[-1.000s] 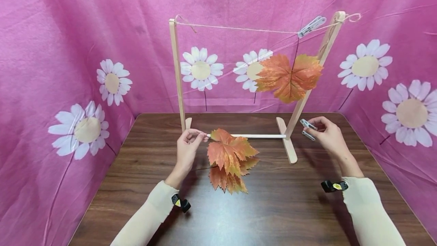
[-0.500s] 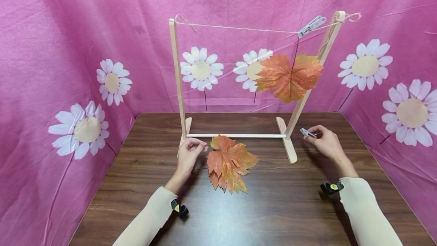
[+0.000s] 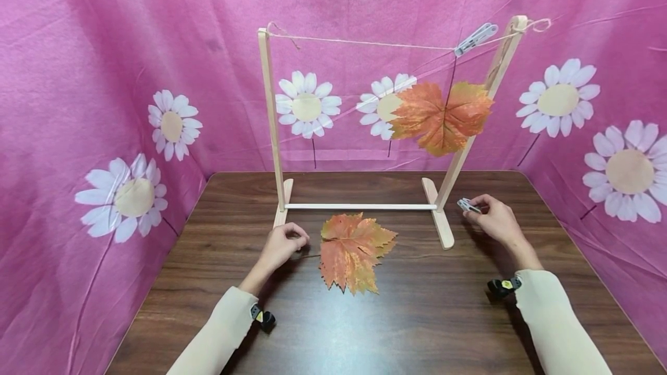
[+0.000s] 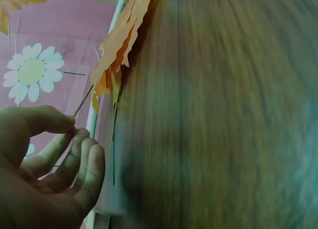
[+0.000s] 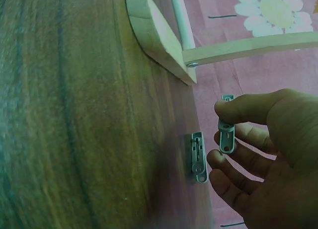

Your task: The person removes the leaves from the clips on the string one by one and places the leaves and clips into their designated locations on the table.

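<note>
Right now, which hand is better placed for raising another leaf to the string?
Likely the left hand: it pinches the stem of the top leaf in front of the white bar. The right hand is farther from that leaf and holds a clothespin.

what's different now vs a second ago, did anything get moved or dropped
In the head view, the left hand and the leaf whose stem it pinches have moved lower, toward the person. The right hand has also come slightly lower with its clothespin. Nothing was visibly let go or newly gripped. The hanging leaf, its peg and the wooden stand stayed as they were.
</note>
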The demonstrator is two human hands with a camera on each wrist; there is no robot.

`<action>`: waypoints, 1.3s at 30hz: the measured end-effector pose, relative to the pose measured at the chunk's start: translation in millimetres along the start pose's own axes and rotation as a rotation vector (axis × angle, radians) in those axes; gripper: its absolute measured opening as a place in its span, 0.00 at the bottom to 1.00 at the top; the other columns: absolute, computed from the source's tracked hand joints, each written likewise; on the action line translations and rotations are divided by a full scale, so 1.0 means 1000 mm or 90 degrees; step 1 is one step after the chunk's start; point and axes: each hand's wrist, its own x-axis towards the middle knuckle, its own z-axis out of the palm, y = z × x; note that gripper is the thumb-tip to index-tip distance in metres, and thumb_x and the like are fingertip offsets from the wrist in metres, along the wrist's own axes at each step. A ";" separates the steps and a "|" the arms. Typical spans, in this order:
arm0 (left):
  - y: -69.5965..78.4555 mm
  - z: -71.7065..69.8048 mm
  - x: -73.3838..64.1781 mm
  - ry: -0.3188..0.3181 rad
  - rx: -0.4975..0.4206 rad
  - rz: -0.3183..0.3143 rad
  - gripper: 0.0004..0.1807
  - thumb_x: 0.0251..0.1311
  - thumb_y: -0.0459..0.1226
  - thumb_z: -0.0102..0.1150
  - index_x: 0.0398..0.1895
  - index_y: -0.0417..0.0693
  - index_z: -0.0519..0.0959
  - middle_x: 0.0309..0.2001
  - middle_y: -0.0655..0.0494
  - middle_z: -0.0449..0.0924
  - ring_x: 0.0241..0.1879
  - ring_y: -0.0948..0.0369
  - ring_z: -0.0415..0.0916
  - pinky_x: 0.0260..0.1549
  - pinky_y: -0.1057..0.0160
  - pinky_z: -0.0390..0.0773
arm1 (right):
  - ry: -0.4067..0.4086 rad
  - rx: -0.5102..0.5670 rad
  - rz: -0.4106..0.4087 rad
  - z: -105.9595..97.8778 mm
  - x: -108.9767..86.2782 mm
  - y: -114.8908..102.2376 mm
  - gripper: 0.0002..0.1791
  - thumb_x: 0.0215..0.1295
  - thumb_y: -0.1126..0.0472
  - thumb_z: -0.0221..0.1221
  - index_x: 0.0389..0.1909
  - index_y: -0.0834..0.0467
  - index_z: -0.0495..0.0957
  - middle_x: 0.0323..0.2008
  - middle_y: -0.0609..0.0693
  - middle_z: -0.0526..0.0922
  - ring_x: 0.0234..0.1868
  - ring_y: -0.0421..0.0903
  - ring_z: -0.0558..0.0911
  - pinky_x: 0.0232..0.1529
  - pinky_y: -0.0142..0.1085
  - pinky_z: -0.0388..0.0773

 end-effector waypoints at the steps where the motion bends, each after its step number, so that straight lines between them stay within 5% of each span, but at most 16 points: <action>1: -0.001 -0.001 0.000 -0.007 0.030 0.004 0.02 0.58 0.31 0.68 0.32 0.41 0.88 0.28 0.56 0.86 0.28 0.65 0.76 0.35 0.67 0.76 | -0.006 -0.002 0.003 0.000 0.000 0.001 0.19 0.69 0.56 0.69 0.52 0.65 0.80 0.41 0.65 0.86 0.34 0.45 0.80 0.32 0.34 0.74; 9: 0.001 -0.004 0.001 -0.061 0.162 0.050 0.04 0.57 0.29 0.67 0.29 0.46 0.86 0.26 0.60 0.83 0.28 0.66 0.75 0.33 0.68 0.75 | -0.029 -0.023 0.011 0.002 0.000 0.008 0.20 0.69 0.57 0.69 0.51 0.67 0.77 0.42 0.68 0.86 0.32 0.43 0.81 0.32 0.34 0.75; 18: 0.007 -0.004 -0.005 -0.084 0.282 0.106 0.09 0.52 0.27 0.71 0.22 0.50 0.83 0.26 0.60 0.79 0.26 0.67 0.73 0.32 0.66 0.76 | -0.025 -0.035 0.013 0.007 -0.002 0.011 0.20 0.68 0.59 0.71 0.51 0.67 0.78 0.43 0.69 0.85 0.42 0.60 0.83 0.38 0.39 0.73; 39: 0.010 -0.004 -0.004 -0.109 0.225 0.070 0.04 0.56 0.30 0.72 0.29 0.47 0.84 0.26 0.58 0.82 0.21 0.69 0.76 0.33 0.67 0.75 | -0.022 -0.040 -0.014 0.008 0.000 0.008 0.20 0.67 0.59 0.70 0.52 0.68 0.80 0.42 0.68 0.84 0.41 0.59 0.81 0.40 0.44 0.72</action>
